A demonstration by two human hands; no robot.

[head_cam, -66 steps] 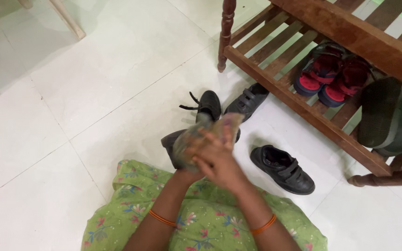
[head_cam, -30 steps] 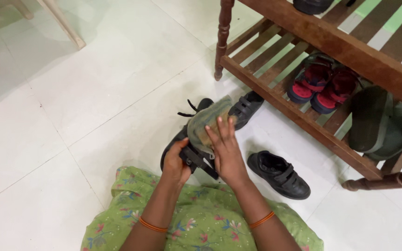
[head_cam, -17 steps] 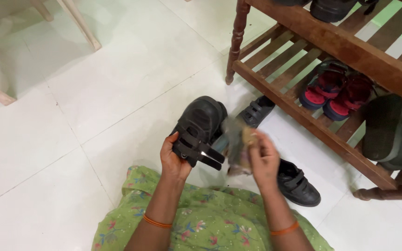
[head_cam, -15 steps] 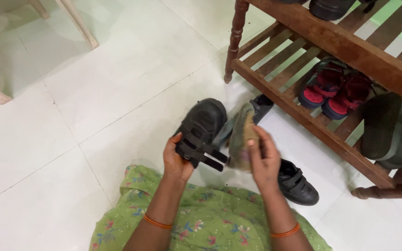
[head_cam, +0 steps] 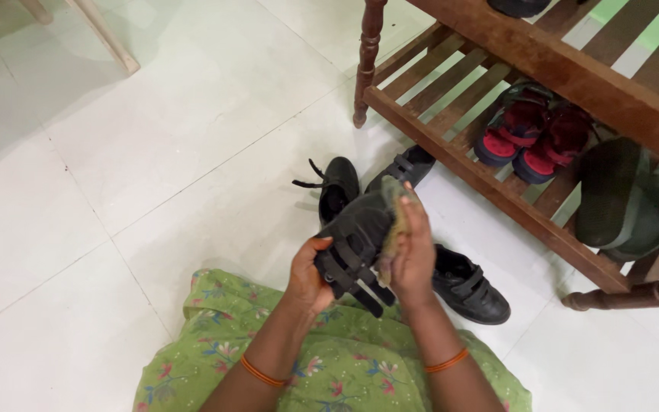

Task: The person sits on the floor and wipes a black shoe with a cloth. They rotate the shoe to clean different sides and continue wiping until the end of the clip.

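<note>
A: Head view, grips?
B: Black shoe (head_cam: 352,248) is clasped at the heel end by the left hand (head_cam: 308,281), held above the lap. Cloth (head_cam: 393,229) is pinched in the right hand (head_cam: 413,259), pressed to the shoe's side.
A: Counts?
B: Three more black shoes are seen on the floor (head_cam: 154,175). In the rack (head_cam: 451,133): two red sandals (head_cam: 532,130), dark green footwear (head_cam: 623,198).

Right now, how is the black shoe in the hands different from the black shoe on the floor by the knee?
The held shoe is up in the air, gripped by the left hand, with the right hand pressing a cloth on it; the floor shoe lies untouched on the tiles. The held shoe's straps hang loose; the floor shoe's lie across its top. Both are black strap shoes.
</note>
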